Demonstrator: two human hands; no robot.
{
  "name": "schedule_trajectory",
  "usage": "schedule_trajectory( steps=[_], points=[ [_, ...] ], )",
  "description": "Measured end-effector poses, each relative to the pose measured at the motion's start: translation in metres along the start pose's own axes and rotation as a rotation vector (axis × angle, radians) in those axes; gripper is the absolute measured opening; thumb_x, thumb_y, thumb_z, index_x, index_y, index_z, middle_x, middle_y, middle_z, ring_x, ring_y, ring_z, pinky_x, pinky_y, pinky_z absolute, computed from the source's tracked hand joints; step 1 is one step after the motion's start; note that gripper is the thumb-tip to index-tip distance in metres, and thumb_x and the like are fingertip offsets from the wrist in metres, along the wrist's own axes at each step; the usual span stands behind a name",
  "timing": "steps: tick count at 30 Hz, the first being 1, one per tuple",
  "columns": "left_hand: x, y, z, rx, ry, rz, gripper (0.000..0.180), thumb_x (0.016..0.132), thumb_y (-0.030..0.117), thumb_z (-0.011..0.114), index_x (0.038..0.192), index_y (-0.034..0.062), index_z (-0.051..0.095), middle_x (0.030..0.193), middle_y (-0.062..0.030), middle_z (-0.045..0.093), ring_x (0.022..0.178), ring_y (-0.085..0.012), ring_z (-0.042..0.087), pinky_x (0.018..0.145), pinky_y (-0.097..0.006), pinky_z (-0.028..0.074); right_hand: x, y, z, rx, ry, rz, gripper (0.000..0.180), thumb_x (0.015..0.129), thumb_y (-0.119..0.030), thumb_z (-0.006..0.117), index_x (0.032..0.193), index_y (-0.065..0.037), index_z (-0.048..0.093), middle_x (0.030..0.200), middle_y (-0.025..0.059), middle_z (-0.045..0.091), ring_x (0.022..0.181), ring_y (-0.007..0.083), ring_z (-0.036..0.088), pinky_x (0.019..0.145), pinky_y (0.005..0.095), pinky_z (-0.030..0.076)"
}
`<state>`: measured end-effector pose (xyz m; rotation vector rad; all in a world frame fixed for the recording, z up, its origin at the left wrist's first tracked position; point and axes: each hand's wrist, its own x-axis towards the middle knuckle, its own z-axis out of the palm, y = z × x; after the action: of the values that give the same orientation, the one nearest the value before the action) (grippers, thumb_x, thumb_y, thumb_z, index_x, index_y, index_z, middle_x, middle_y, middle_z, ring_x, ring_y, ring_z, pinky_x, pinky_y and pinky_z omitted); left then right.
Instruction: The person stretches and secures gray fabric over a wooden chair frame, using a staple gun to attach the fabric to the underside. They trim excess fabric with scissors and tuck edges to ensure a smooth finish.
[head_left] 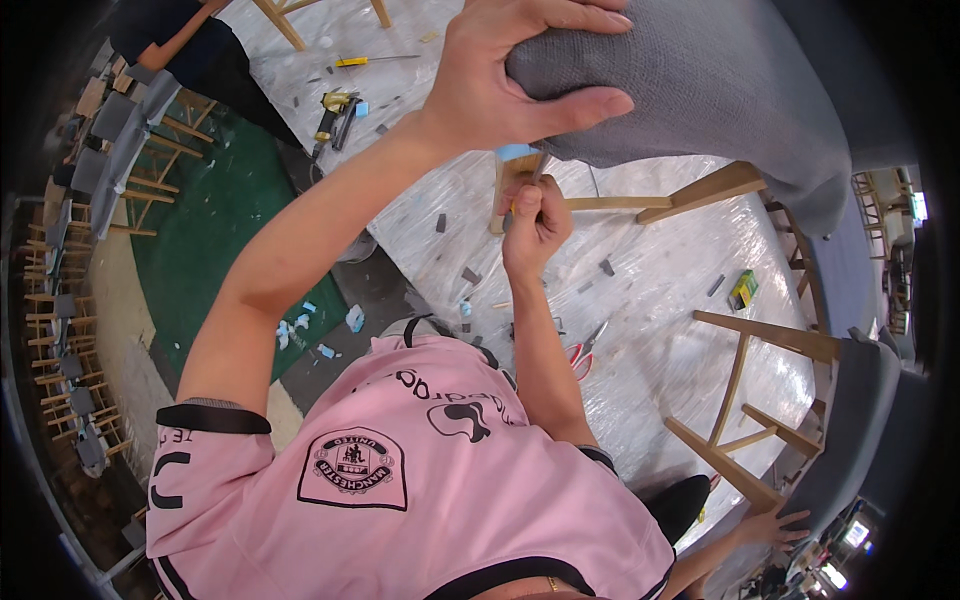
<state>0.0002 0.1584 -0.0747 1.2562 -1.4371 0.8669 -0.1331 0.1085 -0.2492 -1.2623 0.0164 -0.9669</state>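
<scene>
A grey fabric-covered chair (690,90) with wooden legs is tilted over the plastic-wrapped tabletop. My left hand (505,85) is clamped over its padded corner, thumb on one side and fingers on the other. Just below, my right hand (537,225) is closed in a fist around a screwdriver-like tool with a thin metal shaft (540,168); most of its handle is hidden in my fingers. The shaft points up under the fabric edge, beside a wooden leg (508,190). Where its tip meets the chair is hidden.
On the wrapped table (620,300) lie red-handled scissors (585,355), a yellow staple gun (332,115), a yellow-handled screwdriver (365,61), a small yellow-green box (743,290) and grey scraps. Another chair (860,430) stands at right, touched by another person's hand (778,527). A person (200,50) is at far left.
</scene>
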Motion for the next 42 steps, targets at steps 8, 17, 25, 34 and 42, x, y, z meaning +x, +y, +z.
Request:
schedule_trajectory(
  steps=[8, 17, 25, 34, 42],
  points=[
    [0.002, 0.010, 0.001, -0.010, 0.015, -0.053, 0.044, 0.075, 0.022, 0.089, 0.113, 0.0084, 0.072, 0.122, -0.0118, 0.070, 0.122, -0.0333, 0.059, 0.112, -0.051, 0.039, 0.006, 0.006, -0.032, -0.165, -0.113, -0.029, 0.034, 0.102, -0.028, 0.066, 0.082, 0.000, 0.067, 0.071, 0.0058, 0.060, 0.058, 0.0110, 0.054, 0.055, 0.0258, 0.040],
    [-0.003, 0.003, 0.000, -0.016, 0.011, -0.050, 0.047, 0.076, 0.023, 0.089, 0.116, 0.0082, 0.070, 0.125, -0.0105, 0.068, 0.126, -0.0345, 0.056, 0.112, -0.051, 0.037, 0.024, -0.022, -0.050, -0.277, -0.187, -0.037, 0.034, 0.103, -0.027, 0.065, 0.083, 0.000, 0.067, 0.069, 0.0049, 0.060, 0.057, 0.0101, 0.053, 0.053, 0.0266, 0.037],
    [-0.001, 0.007, -0.001, -0.016, 0.008, -0.089, 0.047, 0.079, 0.026, 0.086, 0.119, 0.0094, 0.069, 0.127, -0.0091, 0.067, 0.127, -0.0327, 0.055, 0.113, -0.050, 0.035, 0.047, -0.054, -0.084, -0.467, -0.301, -0.048, 0.023, 0.099, -0.017, 0.069, 0.084, 0.001, 0.069, 0.072, 0.0047, 0.061, 0.057, 0.0093, 0.052, 0.051, 0.0262, 0.036],
    [0.000, 0.004, 0.001, -0.008, 0.034, -0.063, 0.047, 0.078, 0.026, 0.086, 0.118, 0.0099, 0.069, 0.125, -0.0098, 0.067, 0.125, -0.0328, 0.056, 0.112, -0.049, 0.036, 0.094, -0.055, -0.120, -0.712, -0.379, -0.338, 0.011, 0.093, -0.009, 0.071, 0.089, 0.001, 0.071, 0.081, 0.0115, 0.069, 0.065, 0.0214, 0.062, 0.059, 0.0302, 0.047],
    [0.000, -0.001, 0.008, -0.042, 0.107, -0.031, 0.044, 0.078, 0.024, 0.084, 0.116, 0.0082, 0.068, 0.123, -0.0103, 0.068, 0.122, -0.0327, 0.056, 0.111, -0.050, 0.036, 0.092, -0.070, -0.102, -0.763, -0.369, -0.262, 0.008, 0.091, -0.006, 0.072, 0.089, 0.002, 0.070, 0.081, 0.0112, 0.068, 0.064, 0.0197, 0.061, 0.055, 0.0288, 0.045]
  ],
)
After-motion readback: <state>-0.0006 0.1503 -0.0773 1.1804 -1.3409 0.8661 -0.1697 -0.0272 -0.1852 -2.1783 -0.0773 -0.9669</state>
